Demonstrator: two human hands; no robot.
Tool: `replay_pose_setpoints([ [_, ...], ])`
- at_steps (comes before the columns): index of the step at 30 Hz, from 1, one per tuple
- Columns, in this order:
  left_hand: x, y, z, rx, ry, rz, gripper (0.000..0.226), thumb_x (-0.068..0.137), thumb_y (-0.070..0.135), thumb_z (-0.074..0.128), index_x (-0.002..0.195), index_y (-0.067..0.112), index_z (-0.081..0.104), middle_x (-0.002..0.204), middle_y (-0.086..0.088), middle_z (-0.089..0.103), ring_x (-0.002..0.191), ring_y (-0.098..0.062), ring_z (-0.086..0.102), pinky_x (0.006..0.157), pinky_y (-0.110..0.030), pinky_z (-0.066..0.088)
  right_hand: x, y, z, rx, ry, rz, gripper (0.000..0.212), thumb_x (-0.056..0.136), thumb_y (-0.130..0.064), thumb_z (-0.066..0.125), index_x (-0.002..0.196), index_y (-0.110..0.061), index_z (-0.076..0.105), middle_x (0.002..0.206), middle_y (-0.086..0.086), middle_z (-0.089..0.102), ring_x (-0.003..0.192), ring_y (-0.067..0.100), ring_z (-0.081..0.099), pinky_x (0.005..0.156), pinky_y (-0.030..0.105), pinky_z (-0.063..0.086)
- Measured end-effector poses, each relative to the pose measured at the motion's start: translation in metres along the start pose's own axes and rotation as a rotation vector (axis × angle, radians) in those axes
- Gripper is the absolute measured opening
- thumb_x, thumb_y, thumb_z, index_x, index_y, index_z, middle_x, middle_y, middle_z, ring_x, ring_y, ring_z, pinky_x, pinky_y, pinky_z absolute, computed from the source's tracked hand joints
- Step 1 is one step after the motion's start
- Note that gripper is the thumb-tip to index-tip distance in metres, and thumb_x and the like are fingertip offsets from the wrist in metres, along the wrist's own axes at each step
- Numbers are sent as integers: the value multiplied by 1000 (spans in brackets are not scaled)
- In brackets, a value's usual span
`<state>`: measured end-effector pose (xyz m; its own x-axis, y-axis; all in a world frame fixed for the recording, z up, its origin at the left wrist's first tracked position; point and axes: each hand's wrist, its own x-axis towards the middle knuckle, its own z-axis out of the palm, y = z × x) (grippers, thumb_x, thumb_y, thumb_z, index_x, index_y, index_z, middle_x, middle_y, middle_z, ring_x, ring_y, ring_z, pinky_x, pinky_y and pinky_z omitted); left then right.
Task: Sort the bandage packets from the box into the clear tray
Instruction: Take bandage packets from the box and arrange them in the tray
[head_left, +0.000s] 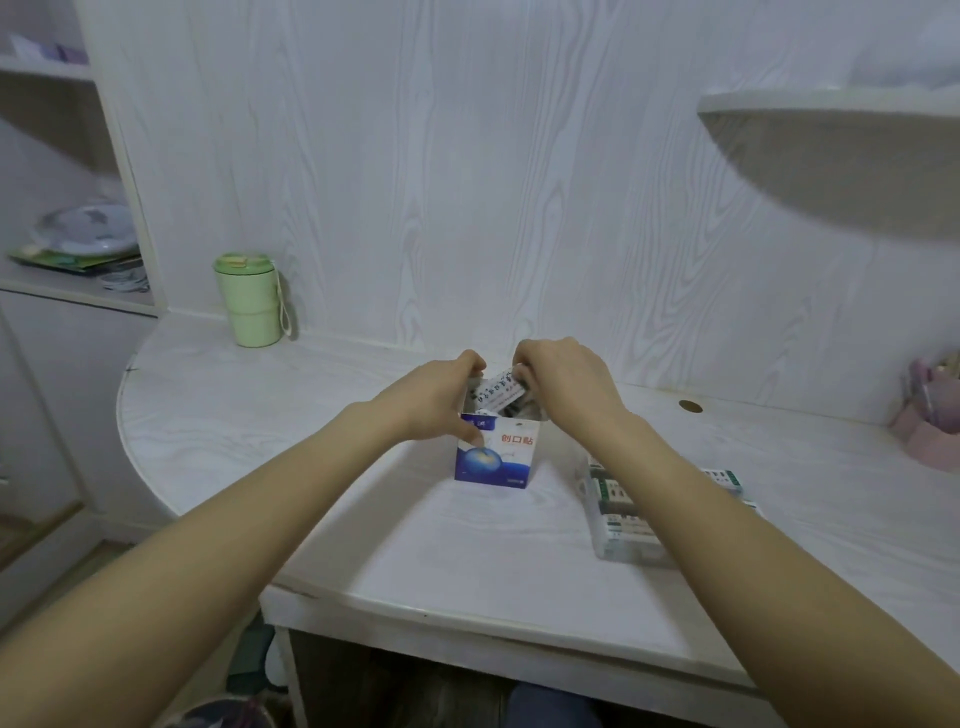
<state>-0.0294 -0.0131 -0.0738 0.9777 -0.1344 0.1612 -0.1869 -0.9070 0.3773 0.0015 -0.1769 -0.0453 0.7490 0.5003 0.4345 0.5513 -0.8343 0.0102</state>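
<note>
Step in hand: the person is drawing bandage packets (500, 391) out of the open top of the box (493, 457), which is standing upright on the worktop (311, 447), roughly in the middle.

Left hand (447, 400): its grip is wrapping round the box's upper left edge, thumb pressing on the front panel, steadying it.

Right hand (563, 382): its fingers are curling over the box mouth and pinching a packet at its far end; the fingertips themselves are hidden behind the knuckles, so how many packets are being gripped is probably one or a thin sheaf, but it cannot be told for sure.

Clear tray (618, 519): it is lying on the worktop to the right of the box and nearer the person, partly under the right forearm, with printed packets already lying in it.

Doing it well: the left hand is best bearing down lightly so the light carton is not lifting with the packet. The packet is sitting tilted in the mouth, so a straight upward pull along its length looks less likely to snag the flaps than a sideways tug.

Risk: neighbouring packets are crowding the opening and may be dragged out and spill onto the worktop.

Bystanders: a green cup (249, 301) is standing well apart at the back left, and a pink holder (930, 431) is sitting at the far right.
</note>
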Motion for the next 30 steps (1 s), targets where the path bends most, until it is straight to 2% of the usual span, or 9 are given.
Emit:
replay_pose_setpoints([
  [5, 13, 7, -8, -1, -86, -4, 85, 77, 40, 75, 144, 16, 28, 148, 2, 39, 132, -22, 38, 105, -31, 25, 11, 8, -1, 160, -72, 72, 21, 96, -17, 47, 104, -10, 65, 99, 14, 66, 87, 29, 60, 65, 33, 42],
  [8, 23, 16, -13, -151, -78, 30, 68, 86, 42, 64, 143, 23, 32, 147, 4, 41, 127, -20, 44, 104, -33, 32, 13, 15, -4, 262, -39, 57, 19, 96, -16, 47, 100, -10, 65, 92, 11, 67, 80, 25, 59, 68, 33, 46],
  [10, 30, 22, -14, -233, -61, 46, 57, 90, 43, 58, 140, 25, 36, 141, 2, 47, 118, -18, 50, 93, -30, 40, 13, 21, -9, 357, -5, 34, 18, 95, -14, 49, 95, -10, 66, 85, 8, 67, 76, 22, 58, 68, 31, 44],
  [14, 39, 37, -14, -236, -51, 41, 39, 97, 38, 48, 131, 20, 45, 118, -2, 60, 96, -13, 53, 75, -25, 38, 6, 32, -16, 547, 53, 11, 16, 93, -11, 53, 93, -9, 68, 82, 3, 67, 78, 19, 62, 71, 27, 47],
  [17, 40, 51, -20, -207, -34, 92, 23, 97, 36, 47, 103, 16, 58, 83, 6, 59, 79, -13, 53, 65, -21, 38, -2, 45, -25, 793, 124, 59, 12, 89, -8, 61, 89, -11, 72, 81, 3, 71, 78, 17, 67, 74, 27, 55],
  [20, 36, 71, -23, -317, -8, 178, 20, 98, 29, 49, 95, 14, 61, 79, 9, 65, 70, -2, 59, 65, -10, 41, -16, 56, -37, 1173, 152, 205, 9, 84, -5, 67, 88, -12, 72, 83, 7, 71, 78, 15, 68, 72, 21, 56],
  [23, 25, 93, -20, -483, -66, 238, 20, 98, 25, 47, 84, 15, 58, 76, -1, 65, 60, -10, 59, 57, -17, 44, -35, 71, -51, 1457, 79, 346, 4, 86, -9, 66, 85, -10, 69, 77, 7, 71, 68, 12, 66, 66, 18, 54],
  [25, 17, 103, -13, -583, -159, 249, 23, 99, 22, 46, 81, 13, 57, 70, -2, 60, 57, -13, 53, 52, -20, 41, -48, 81, -57, 1496, 7, 385, 9, 88, -11, 63, 81, -9, 68, 76, 5, 71, 64, 9, 64, 64, 18, 54],
  [30, -2, 125, 13, -756, -324, 227, 27, 100, 18, 43, 77, 11, 56, 59, 4, 53, 51, -7, 45, 48, -15, 36, -84, 97, -60, 1484, -66, 445, 11, 89, -9, 62, 80, -7, 68, 72, 6, 71, 60, 9, 63, 61, 18, 54],
])
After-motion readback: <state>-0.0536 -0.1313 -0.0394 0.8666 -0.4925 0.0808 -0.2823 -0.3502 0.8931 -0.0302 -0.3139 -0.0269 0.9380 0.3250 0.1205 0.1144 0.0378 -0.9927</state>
